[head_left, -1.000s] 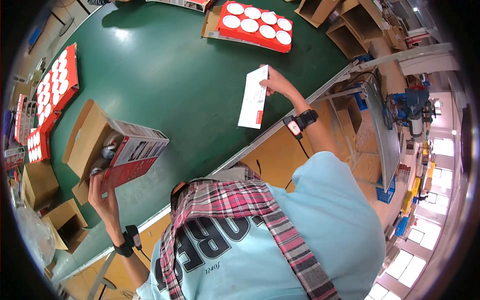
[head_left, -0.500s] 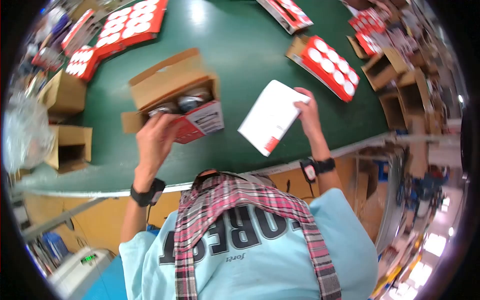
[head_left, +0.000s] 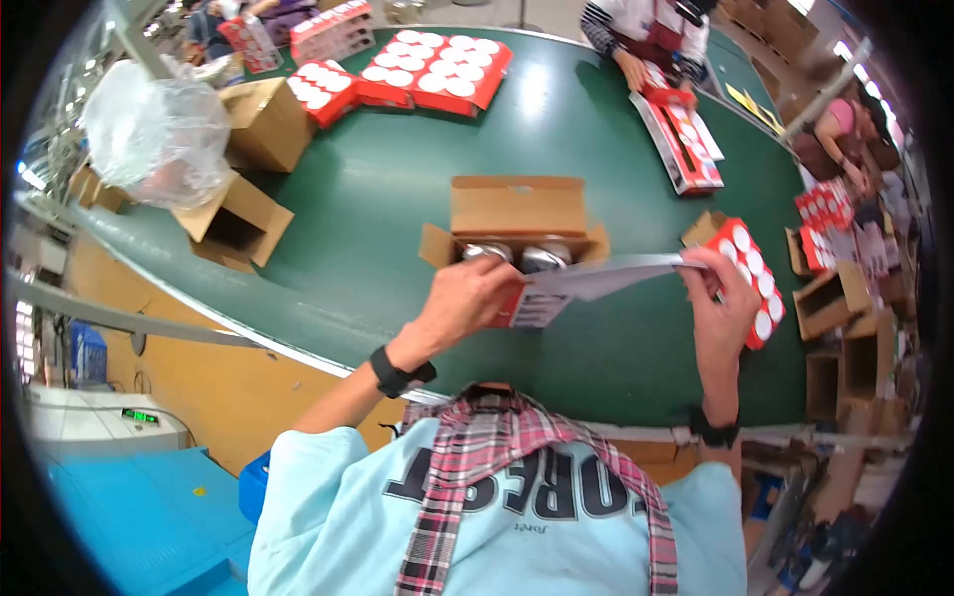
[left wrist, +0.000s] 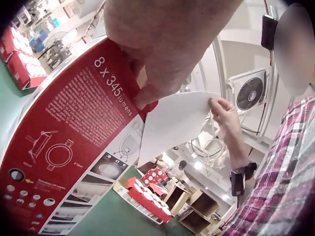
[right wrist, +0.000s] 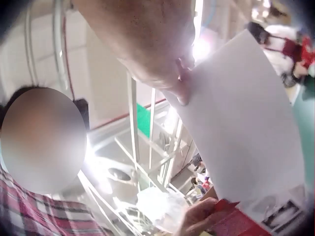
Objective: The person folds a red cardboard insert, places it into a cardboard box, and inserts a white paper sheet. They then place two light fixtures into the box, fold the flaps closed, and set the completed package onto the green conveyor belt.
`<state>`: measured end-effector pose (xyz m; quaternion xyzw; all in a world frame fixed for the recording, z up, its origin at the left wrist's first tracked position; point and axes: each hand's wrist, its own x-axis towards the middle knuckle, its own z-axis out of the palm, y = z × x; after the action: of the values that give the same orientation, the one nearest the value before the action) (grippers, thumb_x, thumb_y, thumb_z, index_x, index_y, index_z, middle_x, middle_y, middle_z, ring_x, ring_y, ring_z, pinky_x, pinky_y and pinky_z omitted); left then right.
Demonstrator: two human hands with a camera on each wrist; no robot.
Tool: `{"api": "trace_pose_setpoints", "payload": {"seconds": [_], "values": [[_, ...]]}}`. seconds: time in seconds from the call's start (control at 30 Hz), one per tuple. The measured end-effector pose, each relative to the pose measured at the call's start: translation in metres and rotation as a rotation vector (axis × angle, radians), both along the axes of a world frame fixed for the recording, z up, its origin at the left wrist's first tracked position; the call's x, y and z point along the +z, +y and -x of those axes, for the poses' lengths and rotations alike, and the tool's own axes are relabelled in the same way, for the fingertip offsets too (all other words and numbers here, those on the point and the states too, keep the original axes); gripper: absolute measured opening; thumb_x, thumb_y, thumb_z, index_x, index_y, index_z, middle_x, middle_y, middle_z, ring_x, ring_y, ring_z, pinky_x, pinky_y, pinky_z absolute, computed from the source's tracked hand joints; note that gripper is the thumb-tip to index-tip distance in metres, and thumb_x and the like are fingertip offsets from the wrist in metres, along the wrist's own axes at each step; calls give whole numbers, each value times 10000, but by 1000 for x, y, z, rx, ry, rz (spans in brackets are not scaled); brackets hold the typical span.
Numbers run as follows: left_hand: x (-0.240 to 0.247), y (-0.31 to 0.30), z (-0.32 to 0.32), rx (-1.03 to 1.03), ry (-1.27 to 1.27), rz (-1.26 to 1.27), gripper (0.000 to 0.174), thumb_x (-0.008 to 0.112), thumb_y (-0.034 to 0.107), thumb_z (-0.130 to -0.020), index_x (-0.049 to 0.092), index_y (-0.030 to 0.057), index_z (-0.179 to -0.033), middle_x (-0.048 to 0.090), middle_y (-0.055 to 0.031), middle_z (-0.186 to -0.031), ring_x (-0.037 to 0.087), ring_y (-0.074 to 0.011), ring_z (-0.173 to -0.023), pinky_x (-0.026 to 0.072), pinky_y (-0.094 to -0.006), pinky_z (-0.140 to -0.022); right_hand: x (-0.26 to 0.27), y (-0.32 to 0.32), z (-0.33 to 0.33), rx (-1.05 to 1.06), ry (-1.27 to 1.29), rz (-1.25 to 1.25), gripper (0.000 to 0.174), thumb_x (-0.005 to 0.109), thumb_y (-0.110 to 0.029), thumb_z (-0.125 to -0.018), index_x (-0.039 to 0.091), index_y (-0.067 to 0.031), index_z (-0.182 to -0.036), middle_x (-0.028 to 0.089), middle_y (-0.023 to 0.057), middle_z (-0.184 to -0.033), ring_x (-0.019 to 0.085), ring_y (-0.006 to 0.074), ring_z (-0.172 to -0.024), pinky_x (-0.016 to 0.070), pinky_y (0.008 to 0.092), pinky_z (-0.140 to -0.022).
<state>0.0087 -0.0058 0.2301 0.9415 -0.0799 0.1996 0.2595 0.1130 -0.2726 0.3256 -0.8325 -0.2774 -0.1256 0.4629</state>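
Observation:
In the head view an open carton [head_left: 517, 206] with a red and white printed wall stands on the green table, flaps spread. Silvery round items [head_left: 545, 258] show inside it. My left hand [head_left: 462, 296] grips the near wall of the carton; the left wrist view shows its fingers bent over the edge of the red panel [left wrist: 74, 98], printed "8 x 345 lumens". Between thumb and fingers my right hand [head_left: 719, 303] pinches the right end of a white leaflet [head_left: 626, 276]. Its other end reaches over the carton's near rim, close to my left fingers.
Red trays [head_left: 447, 103] of white discs sit at the far left, and another red tray [head_left: 723, 248] lies right of my right hand. Brown cartons [head_left: 268, 124] and a clear plastic bag [head_left: 159, 129] occupy the left. Another person [head_left: 636, 45] works across the table.
My right hand has brought the leaflet leftward to the carton, turning it nearly edge-on to the head camera. My left hand stays at the carton's near wall. The head view has swung round.

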Motion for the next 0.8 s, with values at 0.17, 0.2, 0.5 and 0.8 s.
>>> {"api": "trace_pose_setpoints", "payload": {"seconds": [0.17,0.2,0.5,0.8], "values": [[-7,0,-1,14,-67,-19,172,663,87,-751,641,125,-918,587,-51,-821,605,-275,-716,494,-361,-591,56,23,-23,0,-694,222,236,733,-45,-701,625,-62,-910,574,62,-873,549,207,-791,449,333,-690],[-6,1,1,8,-48,-35,171,663,83,-751,642,124,-916,593,-53,-833,608,-268,-715,495,-354,-587,59,26,-24,41,-593,133,216,718,-44,-731,620,-56,-923,593,60,-855,568,186,-775,460,313,-682],[-4,1,3,-28,-150,14,201,685,47,-731,690,95,-926,585,-39,-859,596,-223,-749,500,-329,-609,44,57,-36,299,-501,-299,151,626,-41,-857,602,-32,-1006,665,45,-799,616,92,-689,494,229,-636],[-24,3,4,31,-323,34,273,670,10,-693,703,112,-944,480,-35,-820,525,-195,-781,478,-316,-635,19,72,-42,373,-372,-203,138,639,-57,-843,612,-48,-977,668,65,-795,644,155,-663,495,244,-597]]}}
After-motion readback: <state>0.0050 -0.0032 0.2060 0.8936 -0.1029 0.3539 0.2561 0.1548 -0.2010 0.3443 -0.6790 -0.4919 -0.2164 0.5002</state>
